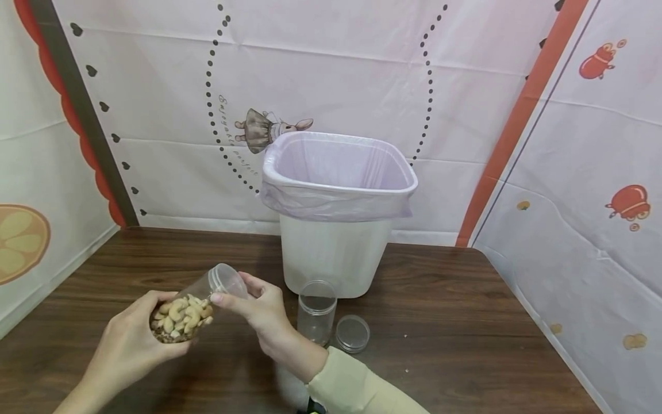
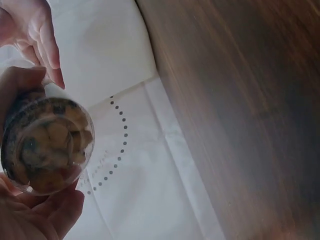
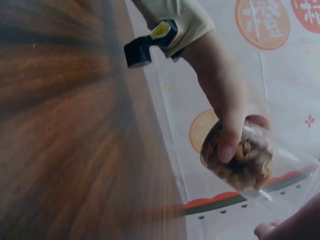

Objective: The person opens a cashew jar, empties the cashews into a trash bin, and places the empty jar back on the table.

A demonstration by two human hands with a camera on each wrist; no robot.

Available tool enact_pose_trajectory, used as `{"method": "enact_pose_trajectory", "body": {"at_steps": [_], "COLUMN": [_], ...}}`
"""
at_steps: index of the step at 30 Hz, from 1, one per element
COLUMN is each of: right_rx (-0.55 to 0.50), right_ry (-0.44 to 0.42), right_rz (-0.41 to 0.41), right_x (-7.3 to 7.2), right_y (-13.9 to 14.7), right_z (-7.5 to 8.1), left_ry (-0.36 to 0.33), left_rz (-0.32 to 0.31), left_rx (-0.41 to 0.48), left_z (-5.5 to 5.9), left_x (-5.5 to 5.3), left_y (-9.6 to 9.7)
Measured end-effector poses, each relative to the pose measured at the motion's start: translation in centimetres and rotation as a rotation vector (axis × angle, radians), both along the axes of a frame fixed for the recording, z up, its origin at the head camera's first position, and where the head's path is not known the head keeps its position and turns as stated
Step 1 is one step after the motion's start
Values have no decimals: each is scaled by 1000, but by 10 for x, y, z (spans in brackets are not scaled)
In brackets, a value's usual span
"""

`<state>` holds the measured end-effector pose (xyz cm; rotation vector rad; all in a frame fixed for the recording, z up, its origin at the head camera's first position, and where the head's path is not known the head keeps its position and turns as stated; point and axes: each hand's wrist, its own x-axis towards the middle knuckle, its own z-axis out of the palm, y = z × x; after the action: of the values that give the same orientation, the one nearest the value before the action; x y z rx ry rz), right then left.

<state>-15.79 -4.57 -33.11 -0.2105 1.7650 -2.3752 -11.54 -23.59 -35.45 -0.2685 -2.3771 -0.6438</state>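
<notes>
A clear plastic jar (image 1: 193,307) is tilted above the left part of the table. Cashews (image 1: 181,316) fill its lower part, with darker brown bits at the bottom. My left hand (image 1: 129,336) grips the jar round its lower end, thumb and fingers on opposite sides. With thumb and fingers, my right hand (image 1: 266,313) holds the ridged upper end of the jar; whether a lid sits there I cannot tell. In the left wrist view the round base of the jar (image 2: 47,145) faces the camera. A second clear jar (image 1: 316,322) stands upright, partly behind the right forearm.
A loose clear lid (image 1: 353,333) lies on the brown wooden table (image 1: 445,322) next to the standing jar. Behind it is a white bin (image 1: 333,253) lined with a light purple bag (image 1: 336,204). Printed white cloth (image 1: 331,75) hangs behind and at the sides.
</notes>
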Motion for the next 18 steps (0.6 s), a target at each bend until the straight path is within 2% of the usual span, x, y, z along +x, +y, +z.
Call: {"method": "enact_pose_trajectory", "body": {"at_steps": [4,18], "right_rx": [-10,-84], "right_ry": [-30,-121], "right_rz": [-24,-81], "right_x": [2,2], "right_y": [-1,-10], "right_z": [2,4], "left_ry": [24,178], "left_rz": [21,7], "left_rx": [-36,-135], "left_z": [0,-3], "left_x": [-2,-4], "left_y": [2,7]}}
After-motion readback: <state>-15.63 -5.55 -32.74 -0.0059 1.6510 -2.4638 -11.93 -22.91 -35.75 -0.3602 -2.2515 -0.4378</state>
